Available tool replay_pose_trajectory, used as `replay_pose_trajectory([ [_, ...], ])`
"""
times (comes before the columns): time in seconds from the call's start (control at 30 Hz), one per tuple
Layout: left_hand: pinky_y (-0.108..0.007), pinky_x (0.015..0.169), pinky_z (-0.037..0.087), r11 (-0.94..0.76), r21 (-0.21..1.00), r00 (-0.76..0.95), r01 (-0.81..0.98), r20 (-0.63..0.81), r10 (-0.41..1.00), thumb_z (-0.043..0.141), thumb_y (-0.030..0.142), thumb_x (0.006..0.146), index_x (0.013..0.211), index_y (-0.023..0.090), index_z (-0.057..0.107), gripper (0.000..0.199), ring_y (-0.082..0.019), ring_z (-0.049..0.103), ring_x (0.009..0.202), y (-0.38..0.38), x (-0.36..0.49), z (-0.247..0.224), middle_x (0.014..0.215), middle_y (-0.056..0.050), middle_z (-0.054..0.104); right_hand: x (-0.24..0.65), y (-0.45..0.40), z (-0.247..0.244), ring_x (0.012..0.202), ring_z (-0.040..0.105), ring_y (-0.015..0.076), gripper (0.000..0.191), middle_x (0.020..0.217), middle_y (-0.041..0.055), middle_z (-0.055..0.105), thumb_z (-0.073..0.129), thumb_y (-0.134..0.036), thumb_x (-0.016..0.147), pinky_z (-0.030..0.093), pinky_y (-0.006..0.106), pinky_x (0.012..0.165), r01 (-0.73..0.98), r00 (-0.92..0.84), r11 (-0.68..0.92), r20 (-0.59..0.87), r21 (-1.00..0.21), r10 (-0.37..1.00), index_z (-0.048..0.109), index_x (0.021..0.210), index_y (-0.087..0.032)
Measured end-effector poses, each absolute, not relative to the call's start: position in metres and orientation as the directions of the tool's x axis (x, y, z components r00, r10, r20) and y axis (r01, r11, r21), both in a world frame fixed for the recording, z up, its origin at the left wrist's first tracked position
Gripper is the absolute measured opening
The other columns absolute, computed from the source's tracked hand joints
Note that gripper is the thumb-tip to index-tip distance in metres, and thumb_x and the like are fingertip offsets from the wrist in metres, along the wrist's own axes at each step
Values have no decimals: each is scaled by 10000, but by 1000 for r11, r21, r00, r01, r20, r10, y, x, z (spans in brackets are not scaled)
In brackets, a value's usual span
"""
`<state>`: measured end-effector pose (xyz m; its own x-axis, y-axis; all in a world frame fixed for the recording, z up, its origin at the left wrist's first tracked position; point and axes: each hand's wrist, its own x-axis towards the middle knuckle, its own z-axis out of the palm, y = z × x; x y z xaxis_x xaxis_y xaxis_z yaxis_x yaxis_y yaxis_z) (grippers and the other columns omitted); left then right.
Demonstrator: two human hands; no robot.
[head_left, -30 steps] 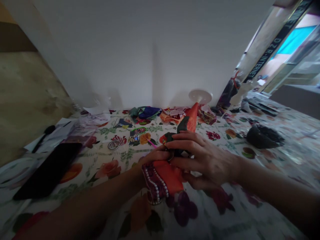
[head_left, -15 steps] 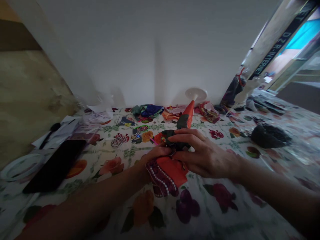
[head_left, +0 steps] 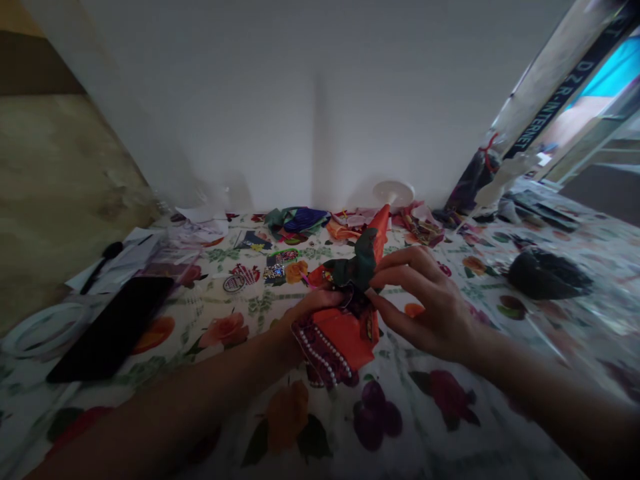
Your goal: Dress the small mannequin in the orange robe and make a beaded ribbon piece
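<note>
A small orange doll dress (head_left: 345, 333) with dark green fabric (head_left: 353, 267) and a maroon, pearl-trimmed hem is held above the table in front of me. My left hand (head_left: 315, 307) grips it from the left, thumb on top and the other fingers hidden beneath. On the right side, thumb and forefinger of my right hand (head_left: 430, 307) pinch at the edge of the dark fabric; its other fingers are bent and apart. A white round base on a stem (head_left: 393, 193) shows past the dress's narrow orange end and appears joined to something inside it.
A flowered tablecloth (head_left: 225, 400) covers the table. At left lie a black phone (head_left: 113, 330), a tape roll (head_left: 45, 330) and papers. Small fabric pieces (head_left: 297, 220) line the white wall. A white doll form (head_left: 500, 183) and a black bundle (head_left: 550, 275) are at right.
My right hand has drawn back to the right, off the top of the dark fabric, uncovering more of it. My left hand keeps its grip; the dress has barely moved.
</note>
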<state>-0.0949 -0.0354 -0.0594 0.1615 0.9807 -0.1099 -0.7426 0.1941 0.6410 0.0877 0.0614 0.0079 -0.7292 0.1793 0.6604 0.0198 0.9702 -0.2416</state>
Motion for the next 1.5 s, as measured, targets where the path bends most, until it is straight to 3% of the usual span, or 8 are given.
replay_pose_trajectory([
  [0.2,-231,699,558,87,664,79,-743,-42,996,715,201,784,1001,158,709,222,-148,702,732,-34,-92,-58,873,-41,747,83,53,13,1015,525,233,132,1067,88,539,653,-175,860,456,415,887,115,-782,942,556,-316,282,585,972,-182],
  [0.47,-221,672,546,67,735,30,-675,-63,998,706,207,785,973,137,686,201,-143,678,695,-35,-92,-56,827,-42,729,76,46,8,992,540,199,125,1029,70,552,601,-72,849,450,360,871,87,-754,915,574,-394,319,559,869,-188],
  [0.67,-205,608,528,85,709,37,-700,-83,996,735,246,761,827,145,678,133,-119,637,609,-38,-91,-46,726,-16,700,79,47,4,989,550,197,136,1044,64,563,608,-78,861,436,382,871,53,-709,936,647,-349,282,550,893,-197],
  [0.87,-226,675,545,49,723,-3,-689,-70,998,722,188,766,975,147,692,215,-143,680,698,-35,-91,-54,827,-38,721,75,47,6,1063,511,257,111,1103,89,553,635,-146,857,430,450,920,180,-706,917,602,-356,372,578,932,-206],
  [1.27,-213,628,516,80,727,-31,-682,-138,990,734,229,745,962,145,699,235,-135,647,647,-38,-91,-46,758,-15,702,78,45,2,1007,554,213,161,1046,54,571,624,-69,836,424,410,899,85,-678,919,654,-385,337,558,867,-213],
  [1.5,-241,669,543,34,727,-15,-686,-61,998,741,215,765,1034,146,681,284,-153,684,689,-35,-92,-56,835,-53,719,77,46,1,1078,523,265,99,1115,93,556,631,-157,868,440,460,913,192,-682,913,621,-359,387,572,923,-215],
])
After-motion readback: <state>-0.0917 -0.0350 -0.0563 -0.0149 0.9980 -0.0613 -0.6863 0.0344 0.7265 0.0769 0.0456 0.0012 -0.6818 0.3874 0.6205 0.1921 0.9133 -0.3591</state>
